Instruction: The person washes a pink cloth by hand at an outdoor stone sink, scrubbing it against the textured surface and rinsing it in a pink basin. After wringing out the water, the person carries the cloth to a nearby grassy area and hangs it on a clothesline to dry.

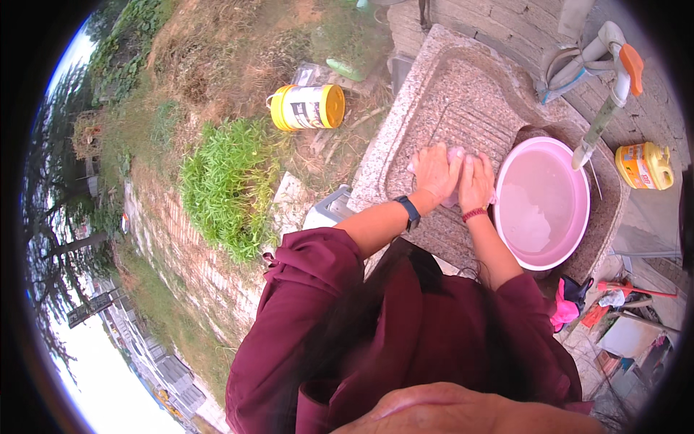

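Both hands press on a bunched pink cloth [453, 198] on the ribbed washboard part of a speckled stone sink [461, 120]. My left hand [436, 172], with a dark watch at its wrist, lies over the cloth's left part, fingers curled on it. My right hand [476, 182], with a red bracelet, lies close beside it on the cloth's right part. Just right of the hands, in the sink's basin, stands a pink plastic washbasin [501, 217] holding cloudy water. The hands hide much of the cloth.
A tap [606, 108] with an orange handle reaches over the washbasin. A yellow jug [645, 165] is right of the sink. On the ground at left are a yellow bucket [306, 107] lying on its side and a leafy green plant [225, 184]. Pink and black cloth [566, 304] hangs near the sink's lower right.
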`<state>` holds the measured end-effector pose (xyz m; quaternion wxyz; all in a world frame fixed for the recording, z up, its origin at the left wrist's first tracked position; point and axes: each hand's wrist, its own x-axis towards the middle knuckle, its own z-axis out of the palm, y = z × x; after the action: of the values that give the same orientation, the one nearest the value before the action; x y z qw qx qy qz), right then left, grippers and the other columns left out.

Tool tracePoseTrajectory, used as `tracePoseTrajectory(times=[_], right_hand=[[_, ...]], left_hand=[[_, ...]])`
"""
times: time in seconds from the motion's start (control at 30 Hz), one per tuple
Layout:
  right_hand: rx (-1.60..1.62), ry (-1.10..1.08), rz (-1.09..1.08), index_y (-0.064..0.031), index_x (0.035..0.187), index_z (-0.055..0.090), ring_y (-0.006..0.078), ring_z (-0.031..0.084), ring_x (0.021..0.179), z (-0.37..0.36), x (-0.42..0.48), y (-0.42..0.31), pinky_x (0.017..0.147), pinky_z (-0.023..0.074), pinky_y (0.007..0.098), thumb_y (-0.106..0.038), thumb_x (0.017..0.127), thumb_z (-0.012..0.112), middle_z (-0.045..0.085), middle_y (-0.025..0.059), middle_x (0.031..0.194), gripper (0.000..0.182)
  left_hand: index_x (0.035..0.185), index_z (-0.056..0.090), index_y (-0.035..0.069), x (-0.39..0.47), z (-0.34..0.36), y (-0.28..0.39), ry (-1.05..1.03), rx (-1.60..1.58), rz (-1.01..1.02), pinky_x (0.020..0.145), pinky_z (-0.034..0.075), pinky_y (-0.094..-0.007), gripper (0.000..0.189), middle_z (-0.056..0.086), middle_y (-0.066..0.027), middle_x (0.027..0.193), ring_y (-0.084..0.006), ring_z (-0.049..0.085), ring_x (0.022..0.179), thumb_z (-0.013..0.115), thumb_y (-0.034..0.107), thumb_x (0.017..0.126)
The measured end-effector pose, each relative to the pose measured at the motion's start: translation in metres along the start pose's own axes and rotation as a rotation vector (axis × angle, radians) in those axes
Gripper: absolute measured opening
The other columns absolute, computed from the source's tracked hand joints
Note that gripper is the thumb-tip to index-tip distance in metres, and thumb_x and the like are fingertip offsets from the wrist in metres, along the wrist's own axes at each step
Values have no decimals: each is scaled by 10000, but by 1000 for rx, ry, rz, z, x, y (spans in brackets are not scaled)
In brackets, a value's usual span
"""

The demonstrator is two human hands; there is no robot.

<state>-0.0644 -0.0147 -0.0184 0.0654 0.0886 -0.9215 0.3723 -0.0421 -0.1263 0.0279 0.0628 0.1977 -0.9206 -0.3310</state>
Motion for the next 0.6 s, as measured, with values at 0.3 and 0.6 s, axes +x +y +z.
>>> tracePoseTrajectory(times=[0.3,0.6], right_hand=[[76,132,-118,-32,769,580,333,518,902,0,-19,-4,816,398,430,-212,853,535,593,140,944,204],[87,13,-271,-31,716,534,351,508,723,7,15,8,657,390,445,-196,859,488,542,150,741,223]], left_hand=[[914,655,52,-30,16,-20,231,-161,245,881,354,-432,277,582,-121,1011,-309,505,980,599,296,796],[600,565,96,18,29,-39,111,-149,394,622,377,-409,224,531,-76,679,-283,508,675,567,277,733]])
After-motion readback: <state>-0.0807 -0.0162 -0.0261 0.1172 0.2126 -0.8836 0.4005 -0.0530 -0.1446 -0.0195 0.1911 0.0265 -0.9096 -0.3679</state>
